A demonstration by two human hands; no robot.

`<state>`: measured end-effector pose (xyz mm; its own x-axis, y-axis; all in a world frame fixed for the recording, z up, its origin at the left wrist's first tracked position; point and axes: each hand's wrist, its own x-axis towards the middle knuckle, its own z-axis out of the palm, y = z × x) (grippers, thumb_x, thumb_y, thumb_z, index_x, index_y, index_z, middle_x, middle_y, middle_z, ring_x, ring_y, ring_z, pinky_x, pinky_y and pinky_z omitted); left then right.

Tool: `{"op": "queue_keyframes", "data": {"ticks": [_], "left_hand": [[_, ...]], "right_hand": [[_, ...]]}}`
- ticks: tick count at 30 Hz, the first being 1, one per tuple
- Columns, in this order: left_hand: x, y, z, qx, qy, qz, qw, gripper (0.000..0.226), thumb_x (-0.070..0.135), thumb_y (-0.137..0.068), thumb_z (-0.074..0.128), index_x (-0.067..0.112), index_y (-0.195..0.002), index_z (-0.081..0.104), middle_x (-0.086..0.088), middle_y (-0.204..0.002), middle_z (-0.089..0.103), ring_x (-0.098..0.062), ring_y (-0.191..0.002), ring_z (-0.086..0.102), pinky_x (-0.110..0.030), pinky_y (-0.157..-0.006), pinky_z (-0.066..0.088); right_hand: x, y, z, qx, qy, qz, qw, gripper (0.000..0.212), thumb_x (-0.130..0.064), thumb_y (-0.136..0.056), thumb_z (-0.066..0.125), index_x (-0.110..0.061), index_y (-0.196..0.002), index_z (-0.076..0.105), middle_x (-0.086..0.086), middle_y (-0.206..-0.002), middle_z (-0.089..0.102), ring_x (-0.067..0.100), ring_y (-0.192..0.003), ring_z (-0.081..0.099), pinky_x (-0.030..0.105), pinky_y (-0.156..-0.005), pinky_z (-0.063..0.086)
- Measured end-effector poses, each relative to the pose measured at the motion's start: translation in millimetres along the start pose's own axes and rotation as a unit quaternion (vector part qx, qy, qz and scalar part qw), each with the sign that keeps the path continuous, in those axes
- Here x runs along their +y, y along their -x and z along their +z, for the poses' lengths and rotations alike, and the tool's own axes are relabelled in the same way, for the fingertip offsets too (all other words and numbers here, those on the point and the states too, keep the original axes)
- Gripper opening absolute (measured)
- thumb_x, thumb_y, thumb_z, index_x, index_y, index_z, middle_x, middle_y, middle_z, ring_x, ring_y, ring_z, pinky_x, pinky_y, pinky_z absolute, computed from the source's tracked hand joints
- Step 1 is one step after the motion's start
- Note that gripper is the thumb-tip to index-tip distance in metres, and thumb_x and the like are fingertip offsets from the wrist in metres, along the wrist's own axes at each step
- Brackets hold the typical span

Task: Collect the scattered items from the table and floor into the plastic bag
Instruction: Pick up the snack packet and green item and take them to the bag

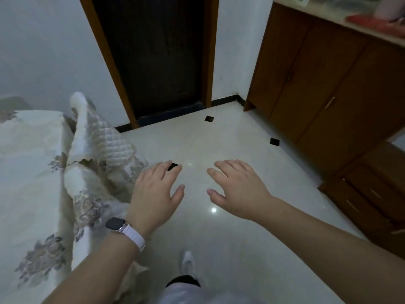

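The pale tiled floor [230,233] spread beneath both sets of fingers. The cloth-draped table [28,172] stood left of the left fingers, and the wooden cabinet [328,84] stood well right of the right ones. The left hand [153,194] and right hand [238,189] hovered palm-down, fingers loosely spread, holding nothing. A black floor inset [174,166] showed at the left fingertips. Where the plastic bag lay could not be told.

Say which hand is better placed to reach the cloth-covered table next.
Left, probably. The left hand, open and empty, hangs close beside the cloth-covered table; the right hand, also open, is farther off over the floor, toward the cabinet.
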<state>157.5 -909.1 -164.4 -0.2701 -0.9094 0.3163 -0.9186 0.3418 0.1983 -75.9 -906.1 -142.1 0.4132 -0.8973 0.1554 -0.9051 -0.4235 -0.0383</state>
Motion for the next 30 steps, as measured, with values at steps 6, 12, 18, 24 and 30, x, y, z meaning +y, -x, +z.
{"op": "queue_keyframes", "data": {"ticks": [6,12,18,24,30], "left_hand": [[-43.9,-107.6,17.6,0.014,0.032,0.044,0.998,0.047,0.042,-0.091,0.051,0.016,-0.129,0.060,-0.012,-0.130,0.060,-0.033,-0.117,0.056,-0.048,-0.096,0.046],[-67.1,-190.5,31.2,0.013,0.014,0.053,0.998,0.047,0.042,-0.090,0.052,0.017,-0.129,0.060,-0.010,-0.130,0.060,-0.031,-0.118,0.055,-0.046,-0.098,0.044],[-80.8,-262.6,63.4,-0.004,-0.002,0.046,0.999,0.048,0.042,-0.090,0.050,0.017,-0.130,0.060,-0.011,-0.131,0.060,-0.032,-0.119,0.055,-0.046,-0.098,0.043],[-85.4,-361.1,92.2,-0.042,-0.052,0.018,0.998,0.048,0.044,-0.091,0.049,0.019,-0.131,0.059,-0.009,-0.134,0.058,-0.031,-0.122,0.053,-0.047,-0.101,0.042],[-77.3,-463.6,102.5,-0.034,-0.096,-0.045,0.994,0.048,0.046,-0.090,0.049,0.022,-0.130,0.059,-0.007,-0.134,0.059,-0.030,-0.123,0.053,-0.047,-0.100,0.043]], "right_hand": [[31.6,-103.7,-10.8,-0.023,0.042,0.025,0.999,0.056,-0.054,-0.089,0.039,-0.020,-0.130,0.057,0.005,-0.132,0.058,0.026,-0.122,0.051,0.043,-0.107,0.034],[70.3,-175.9,-5.3,-0.014,0.039,0.034,0.999,0.054,-0.053,-0.089,0.040,-0.018,-0.126,0.059,0.007,-0.127,0.060,0.027,-0.116,0.054,0.042,-0.103,0.038],[128.7,-243.0,21.1,-0.017,0.014,0.029,0.999,0.053,-0.053,-0.089,0.040,-0.019,-0.126,0.059,0.005,-0.127,0.059,0.026,-0.117,0.053,0.042,-0.105,0.036],[211.7,-325.6,47.4,-0.021,-0.020,0.008,1.000,0.051,-0.051,-0.089,0.044,-0.019,-0.125,0.060,0.005,-0.126,0.061,0.025,-0.116,0.055,0.042,-0.103,0.038],[283.0,-425.3,39.6,-0.026,-0.050,-0.034,0.998,0.053,-0.052,-0.090,0.040,-0.020,-0.128,0.058,0.004,-0.129,0.059,0.024,-0.118,0.053,0.042,-0.104,0.038]]}}
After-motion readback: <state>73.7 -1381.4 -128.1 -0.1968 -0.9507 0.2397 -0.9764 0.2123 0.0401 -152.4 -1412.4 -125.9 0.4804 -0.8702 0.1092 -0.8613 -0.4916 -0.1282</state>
